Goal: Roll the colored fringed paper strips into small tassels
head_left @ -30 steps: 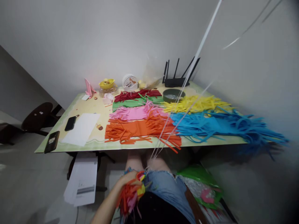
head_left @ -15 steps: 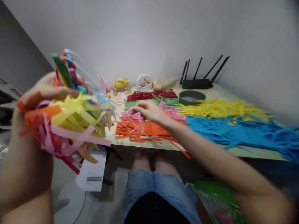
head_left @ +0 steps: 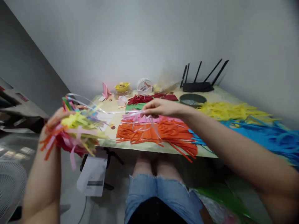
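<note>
The multicolored fringed bundle (head_left: 78, 132) is grasped in the left hand (head_left: 56, 119), left of the orange fringed sheet (head_left: 144, 131). White ribbon (head_left: 119, 112) extends from the bundle to the right hand (head_left: 157, 109), which pinches it above the table (head_left: 137, 147), near the pink fringed sheet (head_left: 127, 117).

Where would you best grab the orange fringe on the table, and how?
I'd pinch the orange fringe mid-length, probably from the table's near edge. That part looks flat and uncut, while loose strips spread towards both ends and might slip. Mind the white ribbon trailing across the view of it.
</note>
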### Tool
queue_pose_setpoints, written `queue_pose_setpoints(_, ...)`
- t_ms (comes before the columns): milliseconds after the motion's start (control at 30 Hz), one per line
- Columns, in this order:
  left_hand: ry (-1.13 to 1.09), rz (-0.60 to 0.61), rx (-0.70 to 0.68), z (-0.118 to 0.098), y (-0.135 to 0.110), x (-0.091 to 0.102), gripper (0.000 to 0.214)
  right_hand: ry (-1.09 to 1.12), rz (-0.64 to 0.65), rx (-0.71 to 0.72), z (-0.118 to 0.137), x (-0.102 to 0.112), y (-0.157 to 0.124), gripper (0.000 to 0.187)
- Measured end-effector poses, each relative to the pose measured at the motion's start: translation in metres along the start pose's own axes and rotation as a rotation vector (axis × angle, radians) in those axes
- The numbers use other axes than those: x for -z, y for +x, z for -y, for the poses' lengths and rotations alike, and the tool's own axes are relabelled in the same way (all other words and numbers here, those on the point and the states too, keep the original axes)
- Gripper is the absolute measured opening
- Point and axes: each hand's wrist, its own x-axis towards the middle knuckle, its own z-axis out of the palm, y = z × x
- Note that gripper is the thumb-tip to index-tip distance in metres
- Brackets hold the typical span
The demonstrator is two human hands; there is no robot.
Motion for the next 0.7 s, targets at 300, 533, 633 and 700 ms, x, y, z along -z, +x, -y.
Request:
queue_pose_setpoints(300,-0.233,-0.103,-0.233,0.055,0.040,-0.080,0.031,-0.635,-0.353,-0.019,0.050,0.063,0.029,0.020)
queue_pose_setpoints(533,-0.600,-0.220,-0.545,0.023,0.065,-0.168,0.049,-0.741,-0.033,0.089,0.055,-0.023,0.065,0.017)
queue_pose_setpoints(633,-0.671,-0.161,-0.463,0.016,0.084,-0.195,0.044,-0.593,0.027,0.122,0.058,-0.040,0.068,0.020)
queue_pose_setpoints(700,-0.644,-0.071,-0.367,0.017,0.092,-0.202,0.049,-0.473,0.044,0.108,0.057,-0.037,0.064,0.022)
